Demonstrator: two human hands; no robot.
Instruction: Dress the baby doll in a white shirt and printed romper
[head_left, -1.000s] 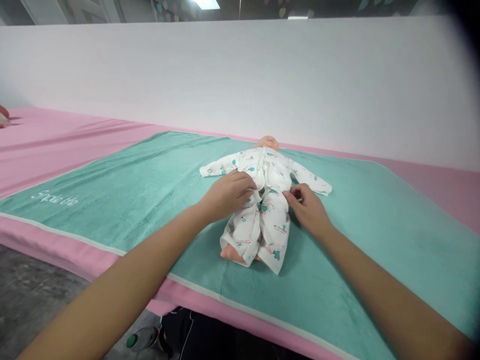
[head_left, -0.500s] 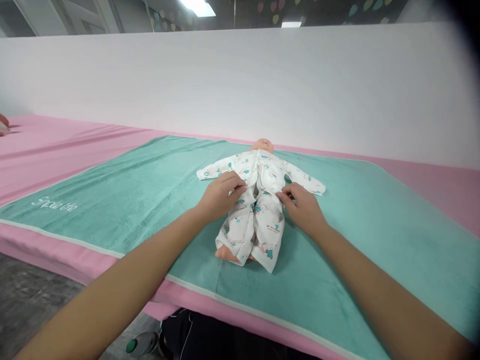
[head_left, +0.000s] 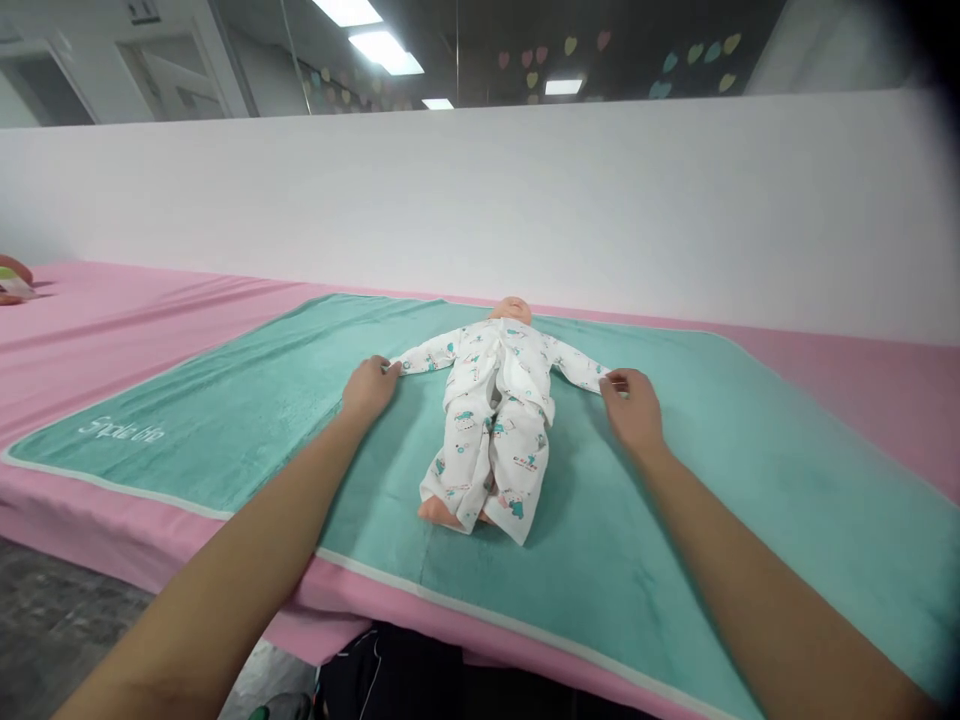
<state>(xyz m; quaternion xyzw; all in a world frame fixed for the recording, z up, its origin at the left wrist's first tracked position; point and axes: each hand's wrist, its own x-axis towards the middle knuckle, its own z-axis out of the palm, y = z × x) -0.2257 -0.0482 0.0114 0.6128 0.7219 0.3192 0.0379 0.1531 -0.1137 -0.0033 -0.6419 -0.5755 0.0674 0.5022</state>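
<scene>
A baby doll [head_left: 513, 308] lies on its back, head away from me, dressed in a white printed baby outfit [head_left: 480, 440]. Both sleeves are spread out to the sides, and a bare foot [head_left: 439, 511] shows at the left leg opening. With closed fingers my left hand [head_left: 371, 388] grips the cuff of the left-hand sleeve [head_left: 429, 354]. On the other side my right hand [head_left: 632, 407] pinches the cuff of the right-hand sleeve [head_left: 579, 364]. The doll's own hands cannot be seen.
A green blanket [head_left: 262, 400] with white edging lies under the doll on a pink-covered table [head_left: 187, 290]. Behind rises a white wall panel [head_left: 450, 200]. Part of another doll-like object [head_left: 15, 280] shows at the far left. A bottle [head_left: 281, 706] stands below the table edge.
Both my hands have left the outfit's waist and moved outward, the left one to the left cuff, the right one to the right cuff. The view has tilted up slightly.
</scene>
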